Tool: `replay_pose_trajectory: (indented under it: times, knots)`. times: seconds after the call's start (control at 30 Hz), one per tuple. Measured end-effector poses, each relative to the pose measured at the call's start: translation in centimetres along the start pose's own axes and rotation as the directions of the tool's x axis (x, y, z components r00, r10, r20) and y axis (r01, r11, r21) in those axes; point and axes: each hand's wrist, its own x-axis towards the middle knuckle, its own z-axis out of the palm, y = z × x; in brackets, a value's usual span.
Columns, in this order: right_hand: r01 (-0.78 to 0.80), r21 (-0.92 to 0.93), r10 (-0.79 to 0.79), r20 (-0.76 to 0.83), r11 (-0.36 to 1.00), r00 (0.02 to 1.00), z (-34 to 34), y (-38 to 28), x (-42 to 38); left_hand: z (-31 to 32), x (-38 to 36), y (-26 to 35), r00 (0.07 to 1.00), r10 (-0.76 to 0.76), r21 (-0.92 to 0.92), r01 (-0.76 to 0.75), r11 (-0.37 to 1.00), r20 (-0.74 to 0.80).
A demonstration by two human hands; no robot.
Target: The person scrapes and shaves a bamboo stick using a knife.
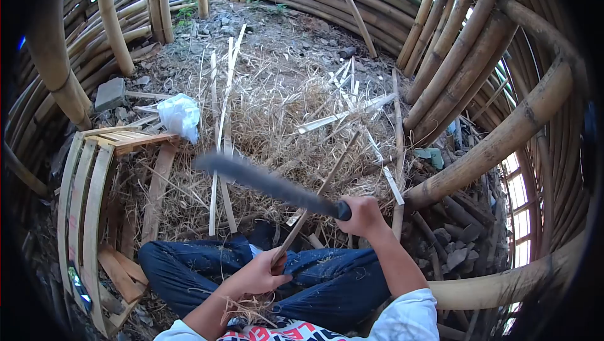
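Observation:
My right hand [365,216] is closed around the dark handle of a machete [264,182], whose blade points left and is smeared by motion. In my left hand [261,276], low over my lap, is the lower end of a thin bamboo strip [330,177]. The strip slants up and away to the right, and the machete overlaps it in this view near the handle. Curled shavings [245,309] lie on my left forearm and shirt. My legs in dark blue trousers [189,272] are folded on the ground beneath both hands.
Bamboo shavings [277,114] and long pale strips [228,89] cover the ground ahead. To the left stand a slatted wooden crate [78,196] and a white plastic bag [179,116]. Thick bamboo poles [497,139] run along the right, above broken stones [456,256]. A grey block [111,94] lies back left.

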Motion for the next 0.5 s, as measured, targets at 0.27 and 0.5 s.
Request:
replay_pose_trajectory:
  times: [0.27,0.5]
  knots:
    - [-0.249,-0.098,0.233,-0.145,0.964,0.962,-0.1,7.2,1.1,0.5,-0.8,1.1,0.998,-0.045,-0.016,0.044,0.999,-0.039]
    - [-0.008,-0.118,0.000,-0.063,0.993,0.998,-0.5,1.2,-0.9,0.8,0.1,-0.5,1.000,-0.007,0.071,0.009,0.997,-0.020]
